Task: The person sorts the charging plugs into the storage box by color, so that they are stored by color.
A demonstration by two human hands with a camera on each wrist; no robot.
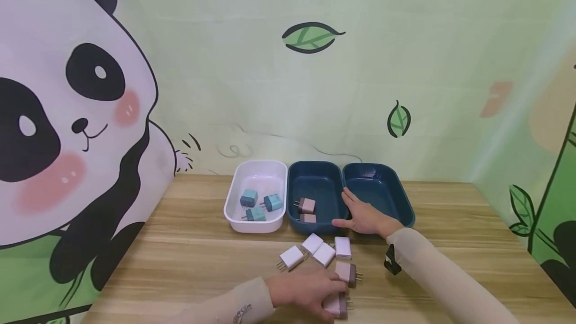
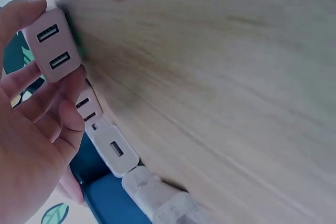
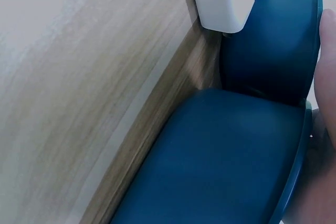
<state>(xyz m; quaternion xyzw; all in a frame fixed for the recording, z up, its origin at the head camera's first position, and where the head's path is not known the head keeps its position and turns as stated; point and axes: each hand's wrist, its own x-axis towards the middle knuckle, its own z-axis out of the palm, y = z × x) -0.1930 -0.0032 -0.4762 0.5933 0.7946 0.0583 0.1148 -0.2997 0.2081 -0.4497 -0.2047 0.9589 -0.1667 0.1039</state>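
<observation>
Near the front of the table my left hand (image 1: 310, 289) pinches a pink plug-in charger (image 1: 336, 305) between thumb and fingers. Its face with two USB slots (image 2: 55, 45) shows in the left wrist view. Just beyond it lies another pink charger (image 1: 344, 272), prongs to the right. Several white chargers (image 1: 324, 254) lie close by, past the left hand. My right hand (image 1: 366, 218), fingers extended, rests at the adjoining rims of the middle navy tray (image 1: 326, 184) and the right navy tray (image 1: 373, 189). Two pink chargers (image 1: 307, 206) sit in the middle tray.
A white tray (image 1: 256, 176) with three teal chargers (image 1: 255, 214) stands left of the navy trays. All three trays form a row on the wooden table (image 1: 198, 244), before a wall cloth (image 1: 225, 64) printed with a panda and leaves.
</observation>
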